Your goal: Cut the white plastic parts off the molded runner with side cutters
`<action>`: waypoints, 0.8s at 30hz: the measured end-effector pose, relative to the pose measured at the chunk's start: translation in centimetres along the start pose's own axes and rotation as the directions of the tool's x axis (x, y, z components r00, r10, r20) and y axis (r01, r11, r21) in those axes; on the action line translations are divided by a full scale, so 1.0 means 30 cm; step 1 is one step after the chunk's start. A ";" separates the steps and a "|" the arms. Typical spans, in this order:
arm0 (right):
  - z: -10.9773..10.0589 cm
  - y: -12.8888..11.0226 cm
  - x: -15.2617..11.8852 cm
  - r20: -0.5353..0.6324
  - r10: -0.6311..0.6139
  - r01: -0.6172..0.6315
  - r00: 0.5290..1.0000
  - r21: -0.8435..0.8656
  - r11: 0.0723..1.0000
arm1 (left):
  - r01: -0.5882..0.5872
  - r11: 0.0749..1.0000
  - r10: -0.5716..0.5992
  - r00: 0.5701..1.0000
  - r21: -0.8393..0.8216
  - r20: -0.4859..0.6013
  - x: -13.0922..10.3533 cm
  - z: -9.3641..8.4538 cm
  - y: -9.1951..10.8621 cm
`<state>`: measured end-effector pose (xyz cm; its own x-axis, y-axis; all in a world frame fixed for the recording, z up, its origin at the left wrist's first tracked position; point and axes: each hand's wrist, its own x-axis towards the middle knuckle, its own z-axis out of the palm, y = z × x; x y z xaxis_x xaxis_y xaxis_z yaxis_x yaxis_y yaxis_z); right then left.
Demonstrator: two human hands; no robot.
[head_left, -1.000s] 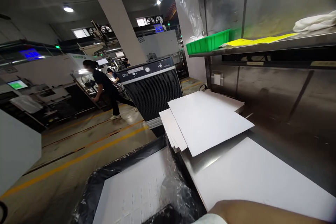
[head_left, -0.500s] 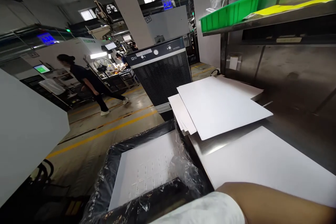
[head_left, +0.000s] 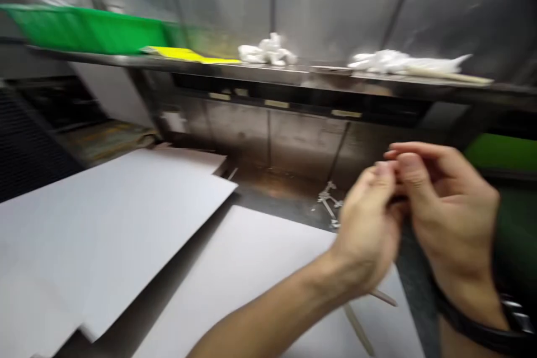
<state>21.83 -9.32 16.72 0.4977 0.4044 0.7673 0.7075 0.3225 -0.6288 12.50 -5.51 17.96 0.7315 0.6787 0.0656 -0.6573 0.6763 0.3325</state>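
My left hand and my right hand meet over the right side of the bench, thumbs and fingertips pressed together. Both are closed, and whatever lies between the fingers is hidden. Below my left forearm is a large white sheet. Thin stick-like pieces rest on it beside my left wrist. Small whitish scraps or parts, too blurred to name, lie just past my left hand. A pile of white boards or sheets is at the left.
A metal shelf crosses above the bench, carrying a green bin, a yellow sheet, and crumpled white cloths or plastic. Behind the bench stands a metal back wall. Something dark and ribbed stands at the far left.
My view has swung right, from the aisle and plastic-lined box to the bench. Both hands now show, held together; before, only one forearm and sleeve were visible.
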 end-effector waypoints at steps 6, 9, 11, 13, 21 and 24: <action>0.000 -0.102 0.008 0.118 -0.085 0.087 0.989 -0.008 0.996 | 0.052 0.998 -0.048 0.990 -0.025 0.131 0.035 -0.017 0.089; -0.018 -0.130 0.013 0.152 -0.139 0.144 0.978 -0.023 0.989 | 0.053 0.999 -0.052 0.991 -0.006 0.120 0.022 -0.003 0.111; -0.037 -0.139 0.013 0.180 -0.172 0.182 0.969 -0.042 0.982 | 0.056 0.998 -0.055 0.992 -0.004 0.110 0.017 0.005 0.111; -0.050 -0.143 0.010 0.198 -0.193 0.209 0.961 -0.060 0.976 | 0.053 0.999 -0.052 0.993 0.000 0.109 0.016 0.009 0.108; -0.059 -0.145 0.008 0.180 -0.147 0.157 0.973 -0.042 0.987 | -0.027 0.993 0.013 0.992 0.115 0.124 0.019 0.001 0.107; -0.062 -0.137 0.010 0.177 -0.071 0.067 0.982 0.030 0.997 | -0.053 0.987 0.031 0.989 0.151 0.147 0.020 -0.006 0.107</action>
<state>19.99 -12.12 19.77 0.3494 0.5256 0.7756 0.7240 0.3741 -0.5796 10.80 -2.88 18.88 0.7295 0.6499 0.2133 -0.6605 0.5884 0.4663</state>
